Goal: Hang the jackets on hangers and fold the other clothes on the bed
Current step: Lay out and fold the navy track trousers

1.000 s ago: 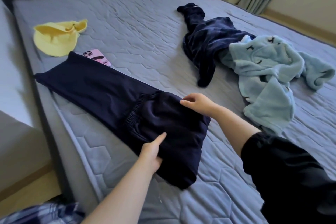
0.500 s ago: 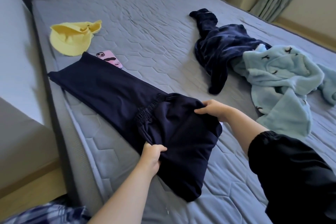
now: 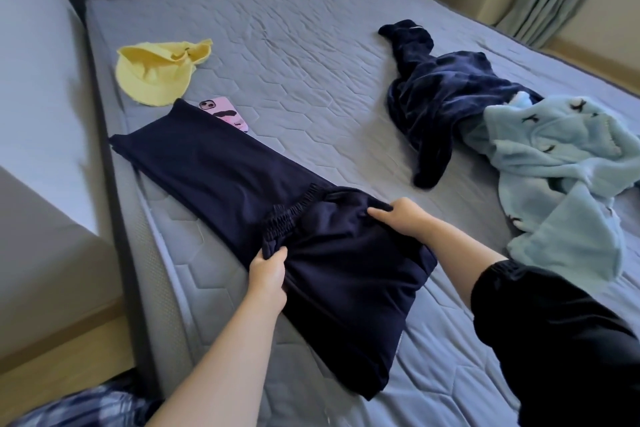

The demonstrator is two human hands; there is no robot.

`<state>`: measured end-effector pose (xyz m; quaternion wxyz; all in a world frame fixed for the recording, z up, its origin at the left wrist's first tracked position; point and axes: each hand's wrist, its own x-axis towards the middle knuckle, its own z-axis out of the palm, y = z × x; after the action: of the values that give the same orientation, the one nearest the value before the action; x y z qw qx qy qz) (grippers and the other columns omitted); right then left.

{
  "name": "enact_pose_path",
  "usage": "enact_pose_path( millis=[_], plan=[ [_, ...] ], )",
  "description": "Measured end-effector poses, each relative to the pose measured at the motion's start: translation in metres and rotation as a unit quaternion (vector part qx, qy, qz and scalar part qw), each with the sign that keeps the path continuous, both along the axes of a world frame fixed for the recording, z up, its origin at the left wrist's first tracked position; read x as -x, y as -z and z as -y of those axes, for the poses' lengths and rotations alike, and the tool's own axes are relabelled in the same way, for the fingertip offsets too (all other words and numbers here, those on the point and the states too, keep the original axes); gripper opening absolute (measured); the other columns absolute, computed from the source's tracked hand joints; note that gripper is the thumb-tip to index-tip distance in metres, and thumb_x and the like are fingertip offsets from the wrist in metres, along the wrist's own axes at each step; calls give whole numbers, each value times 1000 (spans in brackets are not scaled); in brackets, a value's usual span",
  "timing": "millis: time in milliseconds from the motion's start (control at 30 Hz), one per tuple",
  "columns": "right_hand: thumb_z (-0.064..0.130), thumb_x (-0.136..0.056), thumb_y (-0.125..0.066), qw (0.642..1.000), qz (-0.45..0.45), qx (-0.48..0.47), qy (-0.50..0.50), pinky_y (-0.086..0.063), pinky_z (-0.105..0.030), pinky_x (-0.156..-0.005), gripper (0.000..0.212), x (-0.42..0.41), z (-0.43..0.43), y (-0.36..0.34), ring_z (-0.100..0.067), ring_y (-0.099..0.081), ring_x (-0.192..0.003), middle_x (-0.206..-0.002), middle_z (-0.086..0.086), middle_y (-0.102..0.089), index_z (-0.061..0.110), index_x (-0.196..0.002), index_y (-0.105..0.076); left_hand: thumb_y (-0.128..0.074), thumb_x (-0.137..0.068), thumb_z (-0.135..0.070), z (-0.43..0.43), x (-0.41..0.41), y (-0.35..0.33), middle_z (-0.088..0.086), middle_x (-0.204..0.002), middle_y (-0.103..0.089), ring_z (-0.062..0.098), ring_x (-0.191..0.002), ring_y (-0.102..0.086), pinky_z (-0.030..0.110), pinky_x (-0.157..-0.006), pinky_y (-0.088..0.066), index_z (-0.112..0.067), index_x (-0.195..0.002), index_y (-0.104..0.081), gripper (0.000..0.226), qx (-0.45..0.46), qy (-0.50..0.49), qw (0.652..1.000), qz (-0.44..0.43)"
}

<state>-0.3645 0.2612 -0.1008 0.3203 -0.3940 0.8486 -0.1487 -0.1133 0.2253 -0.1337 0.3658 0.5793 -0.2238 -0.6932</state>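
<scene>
Grey bed (image 3: 311,55), navy trousers (image 3: 214,177) along its left edge, left hand (image 3: 266,274) and right hand (image 3: 405,222) pinching them.

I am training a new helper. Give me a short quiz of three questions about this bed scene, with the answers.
1. True or false: both the left hand and the right hand grip the trousers.
2. Which thing lies partly over the navy fleece? A. the trousers B. the light blue fleece C. a hanger
3. Fill in: the hat on the bed is ____ in colour.
Key: 1 true; 2 B; 3 yellow.
</scene>
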Motion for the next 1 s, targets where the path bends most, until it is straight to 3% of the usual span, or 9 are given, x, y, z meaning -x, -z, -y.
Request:
enact_pose_path(
  millis=[233, 400, 467, 600, 700, 767, 833, 933, 1000],
  plan=[
    [54, -88, -56, 989, 80, 120, 40, -47, -24, -58, 39, -7, 16, -9, -15, -65, -71, -71, 7, -69, 19, -75, -69, -60, -91, -5, 6, 2, -14, 6, -102, -68, 29, -107, -62, 46, -102, -46, -19, -92, -65, 15, 79, -32, 996, 33],
    [45, -92, -57, 992, -51, 116, -21, -45, -32, -71, 35, -23, 23, -2, -26, -61, -94, -94, -4, -65, 11, -100, -64, -59, -88, 3, 6, -9, -12, 9, -136, -53, 25, -123, -53, 28, -101, -39, -15, -142, -39, 60, 172, -4, 963, 208],
    [36, -95, -55, 974, -176, 120, -73, -42, -37, -92, 42, -28, 17, 6, -29, -51, -116, -122, -7, -58, 11, -128, -52, -63, -82, 5, -1, -12, -14, 13, -147, -41, 29, -132, -43, 34, -106, -35, -12, -148, -30, 75, 318, 39, 874, 365],
    [18, -91, -48, 851, -300, 380, -201, -38, -41, -100, 38, -41, 7, 13, -33, -52, -115, -126, -11, -59, 7, -126, -56, -56, -86, -21, -26, 9, -7, 16, -152, -34, 34, -143, -26, 54, -111, -25, -4, -144, -38, 63, 552, 269, 605, 507],
    [36, -100, -35, 834, -361, 101, -405, -13, -45, -116, 49, -10, -10, 28, -23, -24, -144, -156, -1, -29, 23, -147, -34, -28, -98, -50, -43, 9, 15, 4, -162, 2, 20, -148, 8, 47, -118, -3, -13, -154, -5, 71, 435, 478, 512, 566],
    [40, -102, -30, 896, -359, -26, -262, -7, -49, -116, 48, 25, -20, 30, -25, -12, -147, -158, -2, -22, 26, -148, -30, -23, -97, -55, -43, 3, 23, 1, -161, 12, 18, -147, 13, 44, -118, 2, -15, -153, 6, 75, 398, 488, 505, 590],
    [36, -103, -31, 971, -234, 19, -30, -27, -45, -106, 38, 49, -28, 24, -33, -34, -136, -142, -14, -45, 15, -127, -53, -25, -96, -57, -42, 3, 18, 2, -161, 11, 19, -148, 12, 45, -119, 1, -14, -153, 8, 77, 394, 463, 517, 603],
    [29, -102, -41, 969, 51, 167, 174, -42, -29, -69, 37, 59, -40, 17, -25, -60, -88, -97, -14, -65, 2, -98, -65, -24, -95, -57, -47, 8, 10, 6, -161, 11, 25, -147, 14, 49, -117, 1, -15, -153, 8, 77, 436, 451, 500, 597],
    [28, -98, -51, 966, 82, 175, 175, -40, -17, -58, 30, 54, -53, 13, -12, -55, -67, -82, -6, -65, 5, -90, -68, -20, -92, -59, -62, 17, 5, 6, -161, 10, 25, -147, 16, 53, -116, -1, -17, -153, 4, 78, 504, 477, 474, 542]
  ],
)
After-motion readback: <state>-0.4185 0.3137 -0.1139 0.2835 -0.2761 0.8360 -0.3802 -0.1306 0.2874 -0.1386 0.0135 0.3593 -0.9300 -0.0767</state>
